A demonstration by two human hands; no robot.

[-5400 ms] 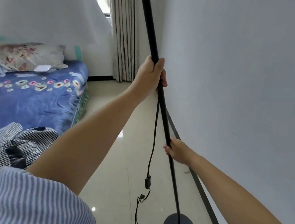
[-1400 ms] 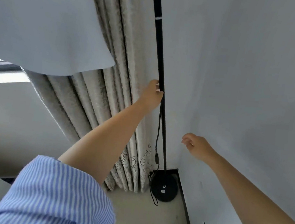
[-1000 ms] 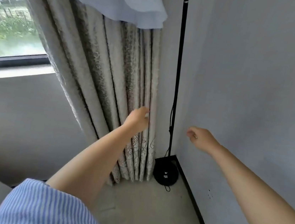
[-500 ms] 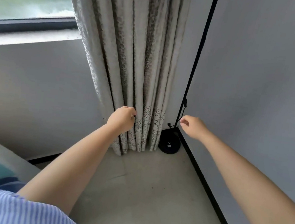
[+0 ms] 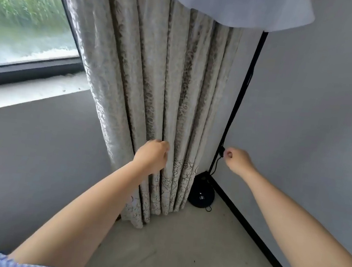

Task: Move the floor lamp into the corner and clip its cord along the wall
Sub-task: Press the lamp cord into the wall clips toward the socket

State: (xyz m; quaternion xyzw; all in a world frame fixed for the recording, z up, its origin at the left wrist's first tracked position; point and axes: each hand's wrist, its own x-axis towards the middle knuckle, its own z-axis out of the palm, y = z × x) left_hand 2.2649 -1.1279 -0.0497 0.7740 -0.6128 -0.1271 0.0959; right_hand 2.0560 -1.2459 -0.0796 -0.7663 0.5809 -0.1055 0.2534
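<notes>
The floor lamp stands in the corner: a thin black pole (image 5: 240, 97), a round black base (image 5: 201, 195) on the floor, and a white shade (image 5: 231, 2) at the top edge. Its black cord (image 5: 216, 165) hangs down beside the pole with a small inline switch, and a loop of it lies by the base. My right hand (image 5: 238, 162) is loosely curled, its fingertips right beside the switch; I cannot tell whether they touch it. My left hand (image 5: 152, 157) has its fingers closed on a fold of the curtain (image 5: 176, 89), left of the lamp.
The patterned curtain hangs to the floor and partly covers the lamp base. A window (image 5: 24, 26) with a dark sill is at the left. A black skirting board (image 5: 258, 234) runs along the right wall. Pale floor (image 5: 177, 255) lies in front of me.
Both hands have let go of the pole, which now stands in the corner. My left hand dropped onto the curtain. My right hand moved left to the cord's switch.
</notes>
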